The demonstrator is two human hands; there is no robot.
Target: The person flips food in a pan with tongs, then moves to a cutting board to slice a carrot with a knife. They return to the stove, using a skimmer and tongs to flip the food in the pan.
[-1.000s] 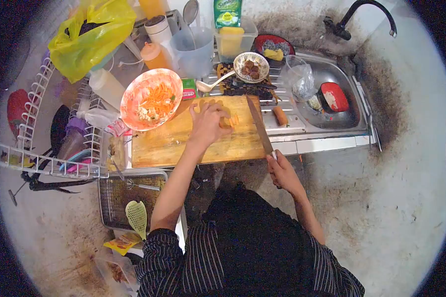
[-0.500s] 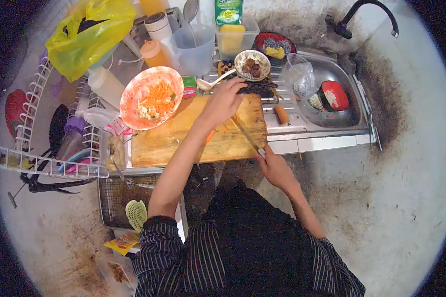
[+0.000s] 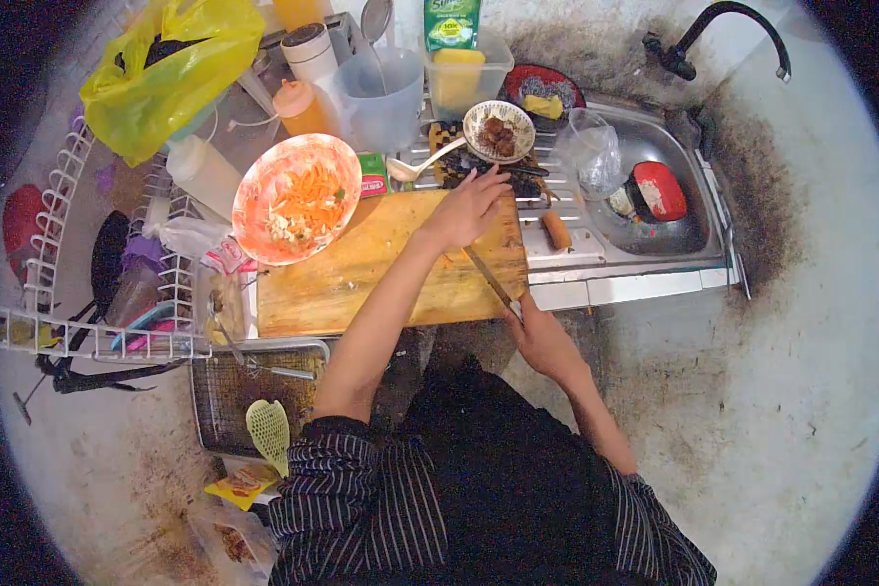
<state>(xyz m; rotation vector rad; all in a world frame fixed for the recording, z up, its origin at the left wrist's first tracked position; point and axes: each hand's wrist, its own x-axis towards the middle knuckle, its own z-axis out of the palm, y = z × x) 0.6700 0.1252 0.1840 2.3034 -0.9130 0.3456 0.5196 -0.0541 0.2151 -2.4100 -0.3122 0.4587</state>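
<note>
My left hand (image 3: 467, 210) is over the right part of the wooden cutting board (image 3: 361, 283), fingers spread and holding nothing. The knife (image 3: 488, 276) is in my right hand (image 3: 540, 334) at the board's right front edge, its blade angled up and left toward my left hand. A small orange bit shows beside the blade. At the board's upper left, a pink plate (image 3: 298, 200) carries shredded orange and white food. Just beyond my left fingertips sits a patterned bowl (image 3: 499, 132) with brown pieces. A carrot piece (image 3: 556, 230) lies on the drainboard to the right.
A ladle (image 3: 425, 164) lies beside a green box (image 3: 373, 174). The steel sink (image 3: 689, 156) at the right holds a red sponge-like item (image 3: 659, 189), below a black faucet (image 3: 723, 39). White wire rack (image 3: 54, 264) and yellow bag (image 3: 171, 83) stand left.
My left hand has moved slightly right and its fingers have spread. The orange strips on the board near it are mostly out of sight now. My right hand still holds the knife.
</note>
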